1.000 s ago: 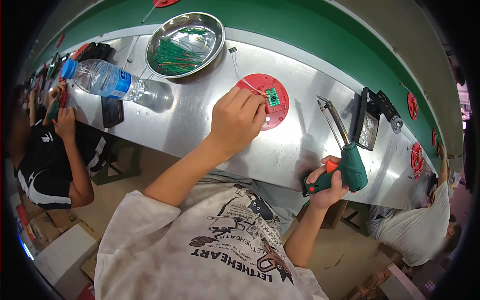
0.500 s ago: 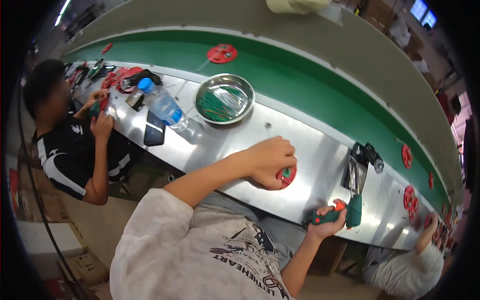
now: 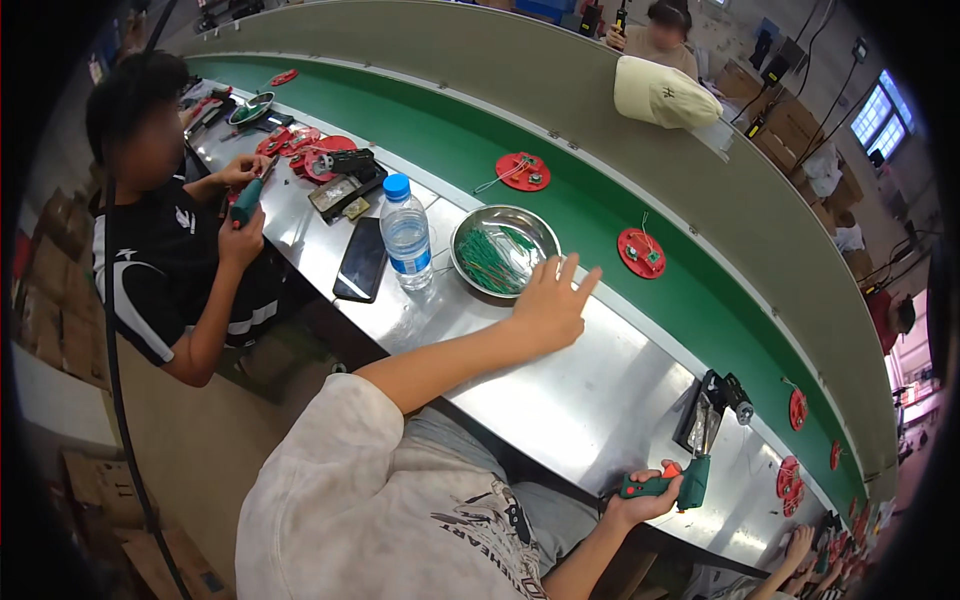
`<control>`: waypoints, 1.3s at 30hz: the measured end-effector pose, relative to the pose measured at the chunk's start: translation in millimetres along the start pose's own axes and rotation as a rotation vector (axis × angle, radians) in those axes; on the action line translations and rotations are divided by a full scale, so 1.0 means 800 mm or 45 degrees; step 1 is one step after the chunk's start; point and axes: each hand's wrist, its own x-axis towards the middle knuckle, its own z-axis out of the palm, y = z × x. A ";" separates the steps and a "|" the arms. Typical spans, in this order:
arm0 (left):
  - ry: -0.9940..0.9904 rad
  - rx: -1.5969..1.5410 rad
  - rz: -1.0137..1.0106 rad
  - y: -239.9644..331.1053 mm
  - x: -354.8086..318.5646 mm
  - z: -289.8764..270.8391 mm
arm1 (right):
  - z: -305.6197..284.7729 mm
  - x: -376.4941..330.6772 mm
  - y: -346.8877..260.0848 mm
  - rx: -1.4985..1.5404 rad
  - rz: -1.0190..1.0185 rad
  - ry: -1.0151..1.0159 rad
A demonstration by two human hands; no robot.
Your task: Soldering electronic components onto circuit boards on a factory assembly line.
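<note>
I have my right hand (image 3: 648,497) closed around a green pistol-grip soldering iron (image 3: 694,485) at the near edge of the steel bench (image 3: 535,400), pointed toward a black tray (image 3: 688,428), while my left hand (image 3: 552,308), empty with fingers spread, hangs at a steel bowl (image 3: 543,232) of green wires (image 3: 490,260); whether they touch I cannot tell. Left of the bowl, a blue-capped water bottle (image 3: 405,235) stands just beside a black smartphone (image 3: 361,262), a co-worker (image 3: 140,265) in a black-and-white shirt seated farther along. Beyond, two red discs (image 3: 523,171) lie on a green strip (image 3: 585,210) before a partition (image 3: 740,210) topped by a cream cap (image 3: 662,92).
</note>
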 end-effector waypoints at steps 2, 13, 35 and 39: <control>0.031 -0.061 -0.217 -0.030 0.030 0.006 | 0.005 0.000 0.000 -0.002 0.012 0.010; -0.113 -0.252 -1.164 -0.292 0.227 0.065 | 0.000 0.005 0.011 -0.080 -0.018 0.035; -0.497 -0.417 -0.320 -0.173 0.235 0.063 | 0.006 -0.002 0.004 -0.052 -0.042 0.046; -0.780 -0.616 0.122 -0.068 0.186 0.029 | -0.002 0.003 0.010 0.028 -0.057 0.110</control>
